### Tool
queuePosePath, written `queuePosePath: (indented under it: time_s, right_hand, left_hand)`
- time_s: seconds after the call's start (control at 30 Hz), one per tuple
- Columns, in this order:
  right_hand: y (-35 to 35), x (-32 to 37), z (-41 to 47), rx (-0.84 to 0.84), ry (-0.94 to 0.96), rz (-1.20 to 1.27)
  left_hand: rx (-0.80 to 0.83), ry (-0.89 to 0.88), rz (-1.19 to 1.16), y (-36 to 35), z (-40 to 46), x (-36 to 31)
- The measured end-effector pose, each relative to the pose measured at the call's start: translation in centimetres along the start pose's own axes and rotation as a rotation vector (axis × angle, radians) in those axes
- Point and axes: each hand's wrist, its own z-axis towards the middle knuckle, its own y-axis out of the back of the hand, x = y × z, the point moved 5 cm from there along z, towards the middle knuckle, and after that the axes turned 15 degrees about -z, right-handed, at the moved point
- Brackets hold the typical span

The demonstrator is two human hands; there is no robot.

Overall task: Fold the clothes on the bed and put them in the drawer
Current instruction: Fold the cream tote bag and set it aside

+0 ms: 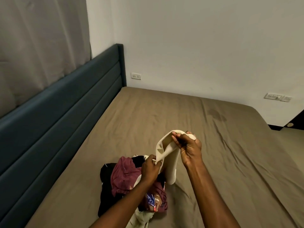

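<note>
The bed sheet (164,116) is matt brown cloth, lightly creased. The cream garment (166,145) looks like soft, thick knit. The maroon shirt (125,175) is thin matt fabric. The headboard (65,104) is smooth, padded teal upholstery.

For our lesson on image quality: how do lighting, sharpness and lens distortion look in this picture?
Head view: dim, warm light; soft shadows under the clothes pile; wide-angle bending curves the headboard and bed edge; both hands and the cream cloth are reasonably sharp.
</note>
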Motion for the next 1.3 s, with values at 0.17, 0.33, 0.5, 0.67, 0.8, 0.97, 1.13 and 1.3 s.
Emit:
queuePosePath:
  time_s: [0.17,0.33,0.5,0.67,0.8,0.97,1.13,1.3]
  right_hand:
    - [3.8,4.2,1.2,-0.262,0.294,-0.689]
    - [6.1,5.7,2.1,-0.317,0.259,-1.472]
    - [8.8,6.1,2.8,-0.199,-0.005,-1.292]
    - [10.3,7.1,2.3,-0.234,-0.068,-0.894]
    - [12.5,6.9,1.8,-0.260,-0.196,-0.410]
    - [13.9,7.6,1.3,-0.241,-0.149,-0.206]
    - [14.8,8.9,1.0,-0.205,-0.089,-0.315]
    - [17.6,10.5,1.1,-0.258,-0.031,-0.330]
  left_hand:
    - [-0.017,-0.082,-0.034,2.0,2.7,-2.9]
    - [-0.026,-0.125,-0.140,3.0,5.7,-6.4]
    - [0.094,-0.159,-0.190,1.6,8.3,-10.9]
    - [0.345,-0.131,0.076,-2.1,7.3,-10.7]
    - [0.453,-0.203,0.429,-3.9,4.6,-10.6]
    - [0.405,-0.485,0.857,-5.5,3.2,-11.7]
    - [0.345,-0.492,0.919,-4.8,4.1,-11.4]
    - [0.267,-0.452,0.948,-1.7,5.7,-8.9]
